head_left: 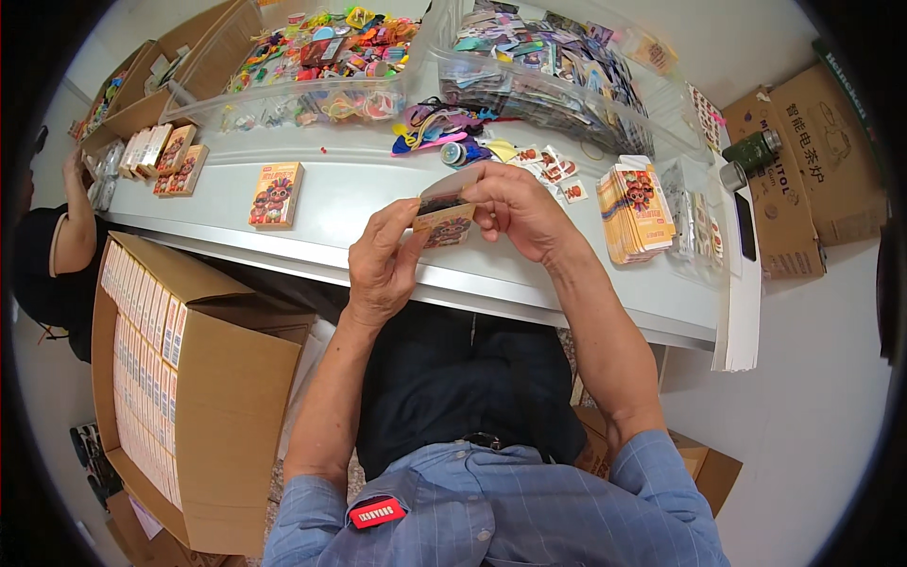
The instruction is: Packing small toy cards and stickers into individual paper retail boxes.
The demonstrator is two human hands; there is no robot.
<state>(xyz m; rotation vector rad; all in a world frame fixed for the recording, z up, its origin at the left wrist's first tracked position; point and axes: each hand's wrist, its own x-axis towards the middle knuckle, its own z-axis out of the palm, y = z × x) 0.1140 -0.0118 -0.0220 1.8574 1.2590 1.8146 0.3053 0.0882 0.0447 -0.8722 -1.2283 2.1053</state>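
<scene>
White surface (345,194): above its near edge, orange carton (442,230) is held between left hand (385,265), pinching its left end, and right hand (515,203), curled, pinching the grey flap-like piece (450,182) above.

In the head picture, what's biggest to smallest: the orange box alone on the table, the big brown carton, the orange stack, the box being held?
1. Big brown carton
2. Orange stack
3. Unsure: lone orange box or held box; fingers hide part of the held box.
</scene>
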